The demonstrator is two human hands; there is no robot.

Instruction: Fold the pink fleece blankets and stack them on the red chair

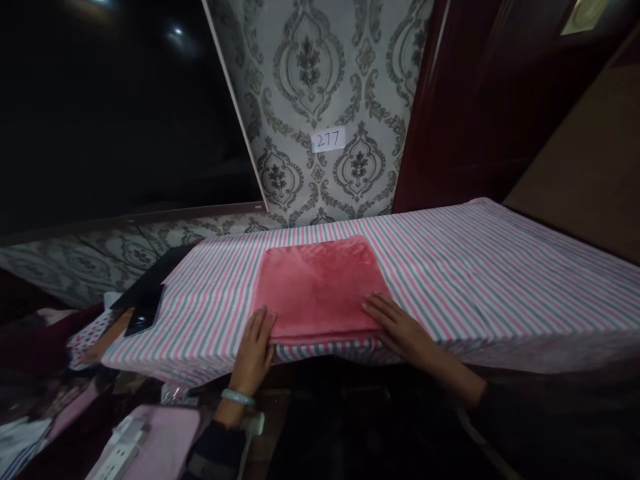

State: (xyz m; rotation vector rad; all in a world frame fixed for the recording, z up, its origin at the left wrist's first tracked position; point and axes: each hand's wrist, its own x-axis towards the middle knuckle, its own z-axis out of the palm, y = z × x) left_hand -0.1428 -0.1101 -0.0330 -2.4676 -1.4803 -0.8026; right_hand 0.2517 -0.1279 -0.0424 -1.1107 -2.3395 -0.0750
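Observation:
A folded pink plush cloth (320, 287) lies flat near the front edge of a table with a striped cover (440, 267). Its layers show along the near edge. My left hand (255, 347), with a pale bangle at the wrist, rests its fingers on the cloth's near left corner. Across from it, my right hand (397, 327) lies over the near right corner, fingers stretched out on the pile. Neither hand is wrapped round the cloth; the right thumb is partly hidden at the edge.
A dark flat device, like a phone (145, 311), lies at the table's left end. Below left are a pink padded seat (167, 433) and a white power strip (120, 457). A large dark screen (125, 113) hangs on the patterned wall; a paper label (329, 139) reads 277.

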